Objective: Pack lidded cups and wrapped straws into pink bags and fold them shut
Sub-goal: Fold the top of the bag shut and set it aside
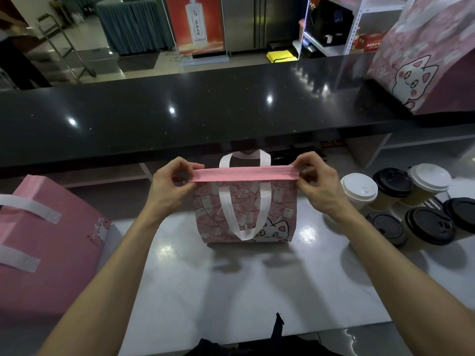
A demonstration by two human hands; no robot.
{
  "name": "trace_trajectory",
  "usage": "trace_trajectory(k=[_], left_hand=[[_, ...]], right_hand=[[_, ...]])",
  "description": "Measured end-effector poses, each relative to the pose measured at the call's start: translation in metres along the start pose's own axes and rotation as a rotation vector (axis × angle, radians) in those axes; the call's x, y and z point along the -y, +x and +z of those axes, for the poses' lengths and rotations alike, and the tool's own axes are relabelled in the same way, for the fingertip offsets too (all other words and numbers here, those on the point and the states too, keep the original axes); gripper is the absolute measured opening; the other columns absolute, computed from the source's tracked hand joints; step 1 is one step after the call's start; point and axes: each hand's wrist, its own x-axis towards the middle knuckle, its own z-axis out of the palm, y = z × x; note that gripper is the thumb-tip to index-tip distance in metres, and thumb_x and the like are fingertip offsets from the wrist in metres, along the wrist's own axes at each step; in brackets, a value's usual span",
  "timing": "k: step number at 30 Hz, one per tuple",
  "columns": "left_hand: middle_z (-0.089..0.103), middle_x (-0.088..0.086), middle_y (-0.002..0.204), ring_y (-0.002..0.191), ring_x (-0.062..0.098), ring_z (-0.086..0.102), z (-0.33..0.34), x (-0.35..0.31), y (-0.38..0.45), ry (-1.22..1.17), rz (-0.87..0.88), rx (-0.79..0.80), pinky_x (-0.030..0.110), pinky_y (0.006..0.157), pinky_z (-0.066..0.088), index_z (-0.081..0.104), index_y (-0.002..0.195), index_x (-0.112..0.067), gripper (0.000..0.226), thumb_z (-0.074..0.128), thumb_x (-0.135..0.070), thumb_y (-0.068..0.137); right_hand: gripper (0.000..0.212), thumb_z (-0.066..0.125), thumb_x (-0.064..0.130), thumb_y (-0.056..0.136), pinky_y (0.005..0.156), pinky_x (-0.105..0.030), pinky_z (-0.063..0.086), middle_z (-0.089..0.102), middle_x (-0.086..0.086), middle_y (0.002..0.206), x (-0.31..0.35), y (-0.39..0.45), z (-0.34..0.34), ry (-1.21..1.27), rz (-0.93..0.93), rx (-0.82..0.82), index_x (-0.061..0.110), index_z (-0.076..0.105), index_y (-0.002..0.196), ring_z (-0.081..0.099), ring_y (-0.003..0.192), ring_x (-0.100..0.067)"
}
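Between left hand (172, 179) and right hand (317, 182): pink bag's (245, 214) folded top.

Pink cat-print bag (280, 209), white handles (227, 204)

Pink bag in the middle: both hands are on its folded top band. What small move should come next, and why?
Probably press the fold flat along its length. The left hand and right hand pinch the two ends of the folded band on the upright pink bag, so the fold looks formed but not yet creased or let go.
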Motion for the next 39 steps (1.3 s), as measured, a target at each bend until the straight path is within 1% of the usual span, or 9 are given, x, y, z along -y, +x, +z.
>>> trace_trajectory(k=[5,8,11,14,17,22,28,36,39], left_hand=[[0.08,-0.014,0.119,0.106,0.011,0.074,-0.006,-0.003,-0.001,0.065,0.043,0.04,0.037,0.087,0.065,0.064,0.092,-0.025,0.033,0.095,-0.018,0.082],[0.078,-0.016,0.122,0.107,0.008,0.074,-0.011,-0.008,-0.003,0.109,0.056,0.087,0.023,0.084,0.062,0.064,0.093,-0.03,0.04,0.098,-0.04,0.075],[0.078,-0.017,0.118,0.101,0.008,0.073,-0.01,-0.009,0.0,0.193,0.08,0.084,0.025,0.08,0.063,0.062,0.091,-0.035,0.031,0.091,-0.043,0.082],[0.076,-0.017,0.111,0.099,0.007,0.071,-0.006,-0.011,0.004,0.235,0.058,0.094,0.025,0.078,0.06,0.061,0.102,-0.035,0.036,0.092,-0.035,0.084],[0.071,-0.015,0.11,0.105,0.007,0.067,-0.005,-0.012,0.009,0.295,0.098,0.154,0.026,0.082,0.056,0.069,0.12,-0.035,0.041,0.091,-0.028,0.087],[0.069,-0.014,0.097,0.092,0.011,0.064,-0.007,-0.012,0.02,0.344,0.084,0.144,0.024,0.072,0.049,0.081,0.095,-0.035,0.018,0.093,-0.029,0.084],[0.069,-0.008,0.084,0.08,0.013,0.064,-0.011,-0.004,0.024,0.347,0.079,0.116,0.024,0.066,0.048,0.079,0.081,-0.025,0.02,0.099,-0.03,0.076],[0.068,-0.01,0.091,0.09,0.011,0.064,-0.022,-0.007,0.021,0.439,0.089,0.236,0.029,0.076,0.051,0.08,0.093,-0.031,0.015,0.089,-0.018,0.09],[0.065,-0.013,0.098,0.093,0.008,0.061,-0.022,-0.013,0.018,0.505,0.095,0.285,0.032,0.08,0.055,0.071,0.096,-0.034,0.017,0.087,-0.027,0.092]], right_hand=[[0.041,0.072,-0.004,0.086,0.077,-0.033,0.06,0.07,0.011,0.107,0.01,-0.003,-0.006,-0.041,-0.014,0.032,0.025,0.063,0.113,0.067,0.085,-0.016],[0.037,0.075,0.025,0.082,0.079,-0.032,0.058,0.066,0.016,0.107,0.015,-0.005,-0.012,-0.097,-0.061,0.094,0.029,0.058,0.115,0.066,0.092,-0.013],[0.041,0.081,0.048,0.086,0.073,-0.02,0.051,0.063,0.021,0.105,0.015,-0.001,-0.013,-0.206,-0.067,0.122,0.035,0.054,0.115,0.063,0.092,-0.007],[0.046,0.086,0.042,0.09,0.081,-0.023,0.049,0.06,0.021,0.108,0.015,0.006,-0.01,-0.315,-0.104,0.146,0.034,0.06,0.126,0.057,0.092,-0.005],[0.029,0.088,0.033,0.09,0.088,-0.032,0.05,0.062,0.017,0.106,0.017,0.011,-0.009,-0.372,-0.173,0.144,0.023,0.074,0.114,0.053,0.099,-0.009],[0.012,0.09,0.017,0.087,0.088,-0.032,0.047,0.064,0.019,0.088,0.016,0.02,-0.013,-0.374,-0.138,0.152,0.021,0.082,0.095,0.058,0.101,-0.018],[0.006,0.085,0.016,0.092,0.086,-0.026,0.043,0.064,0.013,0.086,0.011,0.025,-0.018,-0.45,-0.235,0.211,0.014,0.081,0.095,0.057,0.098,-0.017],[0.01,0.08,0.017,0.096,0.079,-0.039,0.055,0.057,0.01,0.087,0.005,0.018,-0.015,-0.512,-0.293,0.225,0.011,0.074,0.093,0.049,0.09,-0.012],[0.02,0.082,0.038,0.093,0.085,-0.04,0.057,0.06,0.014,0.091,0.016,0.022,-0.025,-0.51,-0.227,0.302,0.019,0.076,0.098,0.053,0.095,-0.01]])
